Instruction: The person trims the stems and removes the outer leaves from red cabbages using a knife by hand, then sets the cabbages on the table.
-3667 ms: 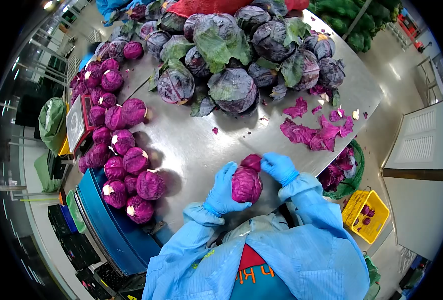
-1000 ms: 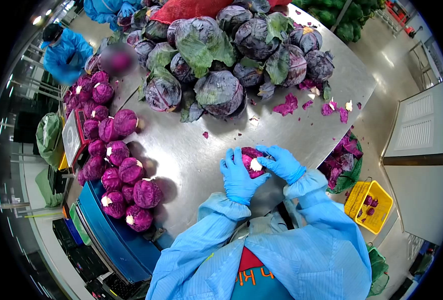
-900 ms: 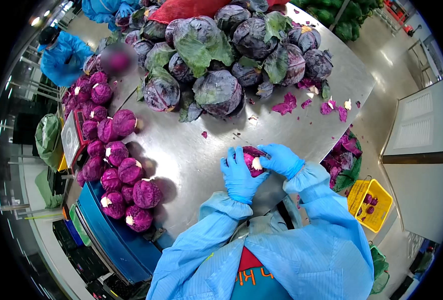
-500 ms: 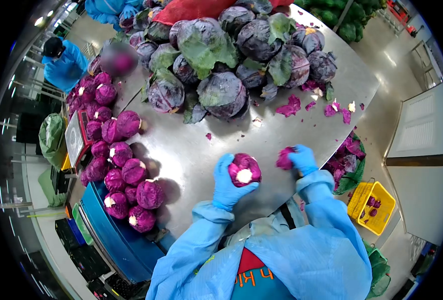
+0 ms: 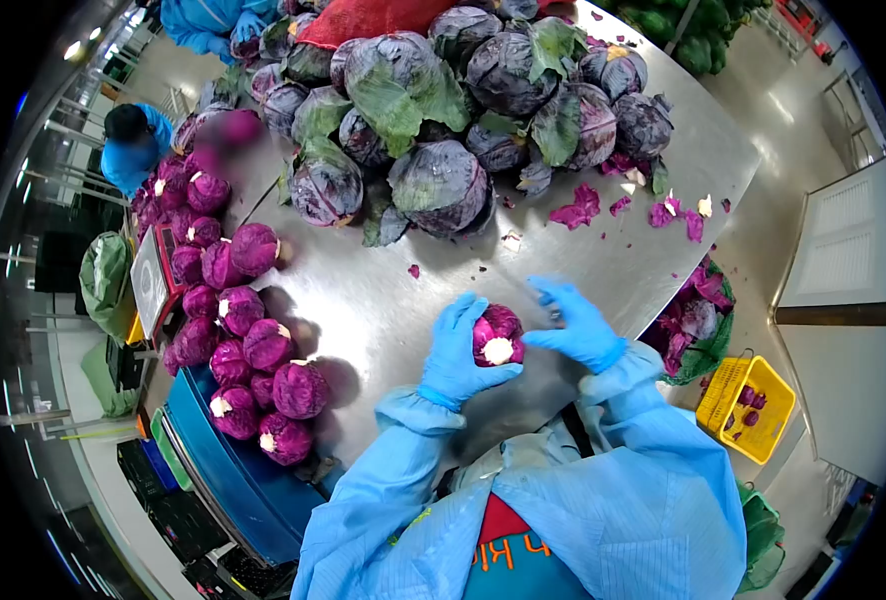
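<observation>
My left hand [image 5: 460,352] is wrapped round the left side of a trimmed red cabbage [image 5: 498,330], just above the steel table. Its pale cut stem faces me. Close to the cabbage's right side is my right hand [image 5: 578,328], thumb and forefinger apart. A small grey, metallic-looking object [image 5: 558,318] shows among its fingers, too blurred to name. Both hands wear blue gloves. Untrimmed red cabbages [image 5: 441,188] with dark outer leaves are heaped across the table from me. Trimmed cabbages [image 5: 266,343] lie grouped to my left.
Leaf scraps [image 5: 575,207] lie on the steel table [image 5: 383,290]. Beyond its right edge are a green-edged container of peeled leaves [image 5: 698,315] and a yellow basket [image 5: 781,410]. A scale [image 5: 151,275] and blue bin [image 5: 233,465] are at left. Co-workers in blue [image 5: 208,22] stand beyond.
The purple leaf piece is gone from my right hand, which has moved left towards the cabbage and spread thumb from forefinger. My left hand still holds the cabbage, turned slightly.
</observation>
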Tool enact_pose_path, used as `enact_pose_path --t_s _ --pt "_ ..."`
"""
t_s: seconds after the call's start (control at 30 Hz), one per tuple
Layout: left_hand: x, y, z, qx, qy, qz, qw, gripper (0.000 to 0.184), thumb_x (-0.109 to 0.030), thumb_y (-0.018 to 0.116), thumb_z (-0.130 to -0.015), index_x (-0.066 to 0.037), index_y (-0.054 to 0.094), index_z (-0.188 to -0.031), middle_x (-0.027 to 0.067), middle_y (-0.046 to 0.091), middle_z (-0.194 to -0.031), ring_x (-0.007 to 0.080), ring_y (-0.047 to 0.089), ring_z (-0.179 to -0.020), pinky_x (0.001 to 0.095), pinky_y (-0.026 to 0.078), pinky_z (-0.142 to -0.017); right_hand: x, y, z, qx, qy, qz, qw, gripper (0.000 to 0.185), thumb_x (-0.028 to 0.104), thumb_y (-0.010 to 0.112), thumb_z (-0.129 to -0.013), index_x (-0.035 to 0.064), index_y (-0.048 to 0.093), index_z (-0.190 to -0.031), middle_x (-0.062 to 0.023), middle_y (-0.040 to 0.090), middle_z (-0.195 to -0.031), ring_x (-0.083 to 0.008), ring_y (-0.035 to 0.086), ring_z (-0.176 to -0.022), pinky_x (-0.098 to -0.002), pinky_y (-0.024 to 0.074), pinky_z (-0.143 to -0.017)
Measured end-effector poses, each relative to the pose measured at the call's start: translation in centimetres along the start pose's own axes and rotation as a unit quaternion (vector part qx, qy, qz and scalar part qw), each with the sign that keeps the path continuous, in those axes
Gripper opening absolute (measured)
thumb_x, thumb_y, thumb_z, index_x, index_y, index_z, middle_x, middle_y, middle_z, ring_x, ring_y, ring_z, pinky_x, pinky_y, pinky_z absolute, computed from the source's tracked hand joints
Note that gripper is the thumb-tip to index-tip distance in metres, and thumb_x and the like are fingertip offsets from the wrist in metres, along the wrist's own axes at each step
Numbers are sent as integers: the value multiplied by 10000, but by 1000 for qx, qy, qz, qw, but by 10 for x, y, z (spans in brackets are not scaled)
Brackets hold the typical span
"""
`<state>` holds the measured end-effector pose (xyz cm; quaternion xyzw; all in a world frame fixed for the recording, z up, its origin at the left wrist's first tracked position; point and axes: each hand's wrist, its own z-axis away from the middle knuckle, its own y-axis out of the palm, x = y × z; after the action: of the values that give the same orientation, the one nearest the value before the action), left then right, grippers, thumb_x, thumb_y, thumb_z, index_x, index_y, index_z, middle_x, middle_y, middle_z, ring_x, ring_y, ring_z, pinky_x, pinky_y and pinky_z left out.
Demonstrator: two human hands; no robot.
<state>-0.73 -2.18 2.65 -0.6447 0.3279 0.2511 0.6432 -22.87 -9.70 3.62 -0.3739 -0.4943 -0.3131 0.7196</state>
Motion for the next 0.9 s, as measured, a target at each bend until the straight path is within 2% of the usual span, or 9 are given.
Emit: enact_pose_path --t_s 0.13,0.23,0.33,0.4,0.43,0.53,0.67,0.83,0.9 --pt "-1 1 -7 24 18 -52 998 1041 -470 858 -557 -15 405 -1376 237 388 -1419 425 365 -1313 466 272 -1125 -11 20 -36 154 -15 37 987 727 407 798 -727 177 519 -1358 -128 555 -1104 -268 562 -1040 -353 471 -902" --pt "-1 5 -8 26 6 -51 998 1071 -492 845 -550 -3 390 -1386 254 310 -1470 425 292 -1367 469 243 -1138 -19 8 -48 195 -74 81 975 564 410 731 -787 166 576 -1271 -99 583 -995 -273 591 -953 -361 495 -810" --pt "1 13 -4 -13 -1 -28 1000 1097 -478 850 -536 -6 370 -1402 256 272 -1479 417 267 -1374 464 255 -1130 -3 10 -38 110 -220 334 910 325 386 641 -851 140 637 -1063 -76 585 -910 -289 597 -872 -384 499 -716" --pt "-7 13 -4 -91 18 27 995 1102 -464 853 -525 -24 368 -1411 248 277 -1465 415 289 -1348 460 283 -1113 -13 17 -36 37 -206 331 920 247 359 600 -874 125 621 -949 -84 578 -895 -309 590 -837 -403 492 -678" --pt "-11 11 -4 -69 0 9 998 1084 -455 853 -524 -36 383 -1406 237 300 -1439 407 310 -1320 457 299 -1099 -20 21 -37 0 -201 327 924 231 346 579 -885 117 613 -892 -88 574 -887 -320 586 -819 -413 489 -659" --pt "-25 3 -1 -12 -20 -74 997 974 -414 850 -522 -86 468 -1355 187 409 -1305 367 387 -1198 445 360 -1041 -39 28 -40 -104 -93 230 963 239 350 577 -881 115 613 -857 -102 580 -877 -330 594 -788 -426 488 -673" --pt "-12 4 7 -20 30 -25 999 888 -397 854 -536 -101 505 -1297 176 431 -1298 366 405 -1209 454 363 -1042 -58 22 -40 -148 6 291 945 258 370 579 -865 118 628 -880 -119 602 -896 -351 610 -816 -453 489 -715" --pt "15 -5 25 -3 59 89 994 861 -356 888 -536 -100 485 -1252 195 385 -1352 373 391 -1266 438 342 -1072 -118 -39 -13 -282 58 337 897 262 364 576 -863 118 649 -915 -144 621 -941 -352 622 -859 -461 504 -731" --pt "25 -7 34 -30 42 126 991 882 -360 895 -540 -113 463 -1268 194 365 -1368 359 390 -1275 426 327 -1081 -133 -92 9 -248 178 430 850 265 319 613 -864 114 642 -1030 -161 612 -969 -351 626 -850 -454 508 -732"
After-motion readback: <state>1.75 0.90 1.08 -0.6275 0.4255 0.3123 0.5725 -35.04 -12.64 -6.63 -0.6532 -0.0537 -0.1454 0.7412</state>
